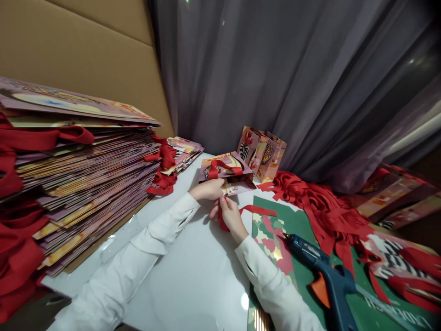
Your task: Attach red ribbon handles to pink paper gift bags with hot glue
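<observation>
A small printed paper gift bag (225, 174) with a red ribbon handle lies on the white table (193, 271). My left hand (207, 189) is closed on the bag's near edge. Just beside it, my right hand (230, 216) pinches a red ribbon strip (258, 210) whose free end trails right over the green sheet. Both hands touch at the bag's lower edge. White sleeves cover both arms.
A tall stack of flat printed bags (79, 179) with red handles fills the left. Several upright bags (262, 154) stand behind. A pile of red ribbons (324, 211) and a blue glue gun (327, 276) lie on a green printed sheet (299, 220) at right. Grey curtain behind.
</observation>
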`<move>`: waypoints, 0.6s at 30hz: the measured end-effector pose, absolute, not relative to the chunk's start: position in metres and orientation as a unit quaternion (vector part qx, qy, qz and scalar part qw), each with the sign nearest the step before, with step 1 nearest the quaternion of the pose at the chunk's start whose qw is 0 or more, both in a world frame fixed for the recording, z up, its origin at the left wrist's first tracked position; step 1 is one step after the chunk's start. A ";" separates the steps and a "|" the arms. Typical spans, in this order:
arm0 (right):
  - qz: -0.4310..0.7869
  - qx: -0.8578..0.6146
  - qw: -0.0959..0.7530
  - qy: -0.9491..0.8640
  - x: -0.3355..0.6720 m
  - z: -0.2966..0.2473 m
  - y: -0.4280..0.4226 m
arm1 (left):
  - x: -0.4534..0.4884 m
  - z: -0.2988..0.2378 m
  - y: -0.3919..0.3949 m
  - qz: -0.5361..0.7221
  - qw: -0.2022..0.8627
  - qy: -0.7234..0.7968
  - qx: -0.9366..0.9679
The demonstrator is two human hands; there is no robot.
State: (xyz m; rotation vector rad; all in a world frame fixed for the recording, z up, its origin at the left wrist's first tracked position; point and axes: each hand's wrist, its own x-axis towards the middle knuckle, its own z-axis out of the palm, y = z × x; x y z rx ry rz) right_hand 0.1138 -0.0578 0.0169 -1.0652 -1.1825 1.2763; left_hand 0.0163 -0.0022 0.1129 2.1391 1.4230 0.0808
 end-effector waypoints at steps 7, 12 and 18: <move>0.532 -0.466 0.511 -0.488 0.119 0.023 -0.057 | 0.016 0.115 -0.004 0.048 0.298 0.528 0.794; 0.515 -0.485 0.483 -0.515 0.126 0.024 -0.056 | 0.015 0.114 -0.006 0.037 0.329 0.510 0.794; 0.463 -0.514 0.514 -0.507 0.121 0.024 -0.059 | 0.017 0.108 -0.003 0.059 0.327 0.513 0.791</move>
